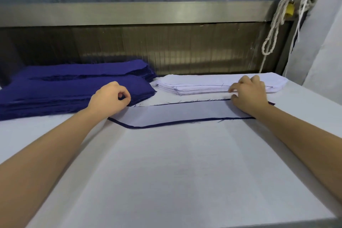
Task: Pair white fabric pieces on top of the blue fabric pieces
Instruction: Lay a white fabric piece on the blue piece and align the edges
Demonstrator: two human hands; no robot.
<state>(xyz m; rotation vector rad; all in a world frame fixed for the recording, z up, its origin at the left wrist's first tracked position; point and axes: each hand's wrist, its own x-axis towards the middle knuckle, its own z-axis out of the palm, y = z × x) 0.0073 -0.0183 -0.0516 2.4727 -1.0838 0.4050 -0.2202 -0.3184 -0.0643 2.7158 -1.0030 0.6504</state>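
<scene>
Head view: 1 white piece (175,112) lies flat on blue piece (162,125), only dark rim showing, mid-table (166,181). Left hand (110,99) at its left end, fingers curled, thumb against forefinger; cannot tell if fabric is between. Right hand (249,93) at far right corner, fingers bent down; pinch unclear. 2 blue stacks (64,92) behind left, white stack (199,84) behind right.

On the worktop (175,172), two cloth stacks sit far left, the rear stack (88,69) behind the front stack (64,94). A third stack (203,85) lies to their right. Before them, the top piece (175,112) lies on the bottom piece (166,124), between the left hand (109,98) and the right hand (249,94).
</scene>
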